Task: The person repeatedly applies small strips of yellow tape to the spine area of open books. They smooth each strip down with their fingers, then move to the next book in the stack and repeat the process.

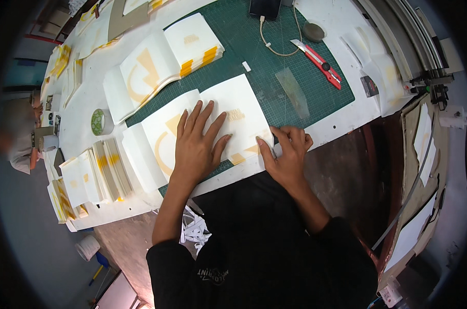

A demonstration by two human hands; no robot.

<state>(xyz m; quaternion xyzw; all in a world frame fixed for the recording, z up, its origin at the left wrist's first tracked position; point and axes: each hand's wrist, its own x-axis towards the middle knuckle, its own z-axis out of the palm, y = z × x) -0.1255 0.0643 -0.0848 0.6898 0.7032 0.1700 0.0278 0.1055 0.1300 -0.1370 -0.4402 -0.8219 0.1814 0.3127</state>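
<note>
A white printed sheet (238,100) with pale orange shapes lies creased on the green cutting mat (177,92), near the table's front edge. My left hand (195,144) rests on the sheet near its fold, palm down with the fingers spread. At the sheet's right edge, my right hand (289,154) pinches the paper between thumb and bent index finger. Just beyond is a stack of similar printed sheets (148,62), opened out, with orange bands along its edge. A red utility knife (321,64) with its blade showing lies at the mat's far right.
A green-and-white tape roll (102,122) stands left of the sheet, near bundled printed sheets (102,172). On the mat are a clear strip (292,92), a phone (264,7) with a cable and a round grey object (314,32). Another person (20,134) is at far left.
</note>
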